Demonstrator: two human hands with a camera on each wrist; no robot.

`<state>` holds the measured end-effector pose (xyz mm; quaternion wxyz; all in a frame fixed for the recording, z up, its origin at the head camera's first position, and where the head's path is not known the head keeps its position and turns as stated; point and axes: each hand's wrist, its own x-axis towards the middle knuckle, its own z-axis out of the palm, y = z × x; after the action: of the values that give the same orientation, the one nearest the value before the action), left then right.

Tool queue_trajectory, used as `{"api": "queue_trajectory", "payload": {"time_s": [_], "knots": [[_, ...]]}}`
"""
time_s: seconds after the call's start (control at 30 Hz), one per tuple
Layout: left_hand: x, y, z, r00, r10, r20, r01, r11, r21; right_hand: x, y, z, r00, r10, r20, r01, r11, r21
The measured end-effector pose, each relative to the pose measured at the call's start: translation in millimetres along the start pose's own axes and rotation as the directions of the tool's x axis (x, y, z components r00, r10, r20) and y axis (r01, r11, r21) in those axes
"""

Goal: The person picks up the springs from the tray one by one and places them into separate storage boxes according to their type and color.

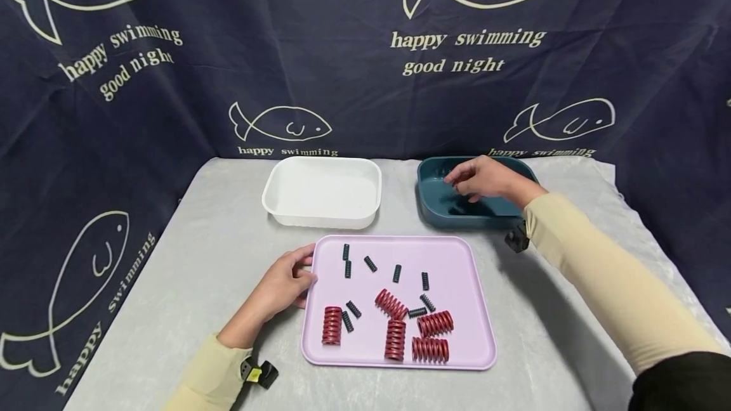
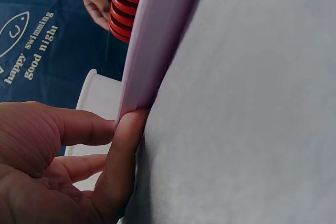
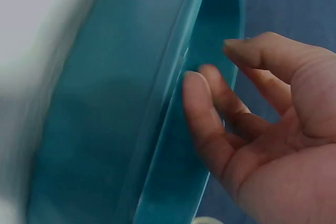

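My left hand [image 1: 285, 281] grips the left edge of a pink-lilac tray [image 1: 394, 247], with fingertips and thumb at its rim in the left wrist view. On the tray lie several thick red coil springs [image 1: 395, 340] near the front and several small dark green coil springs [image 1: 396, 273] spread over it. My right hand [image 1: 482, 177] is over the teal bin [image 1: 480, 222]. In the right wrist view its fingers [image 3: 202, 106] are parted and loosely bent, with nothing between them. A dark patch shows on the bin's floor under the hand.
A white bin [image 1: 322, 217] stands behind the tray, left of the teal one. All rest on a table with a pale grey cloth [image 1: 188, 271]. A dark blue curtain [image 1: 365, 49] with fish drawings hangs behind the table and along its sides.
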<state>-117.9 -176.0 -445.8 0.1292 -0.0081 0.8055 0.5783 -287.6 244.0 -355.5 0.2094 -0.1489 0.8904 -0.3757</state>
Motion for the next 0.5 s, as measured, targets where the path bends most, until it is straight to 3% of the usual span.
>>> {"api": "queue_trajectory", "payload": {"time_s": [0.27, 0.5], "knots": [[1.4, 2.1, 0.4, 1.000, -0.001, 0.000, 0.001, 1.000, 0.008, -15.3, -32.8, 45.6, 0.990, -0.138, -0.044, 0.141, 0.986, 0.086], [0.3, 0.8, 0.8, 1.000, -0.004, -0.009, 0.004, 1.000, 0.011, -17.5, -50.8, 97.2, 0.975, -0.215, 0.056, 0.201, 0.960, 0.195]]}}
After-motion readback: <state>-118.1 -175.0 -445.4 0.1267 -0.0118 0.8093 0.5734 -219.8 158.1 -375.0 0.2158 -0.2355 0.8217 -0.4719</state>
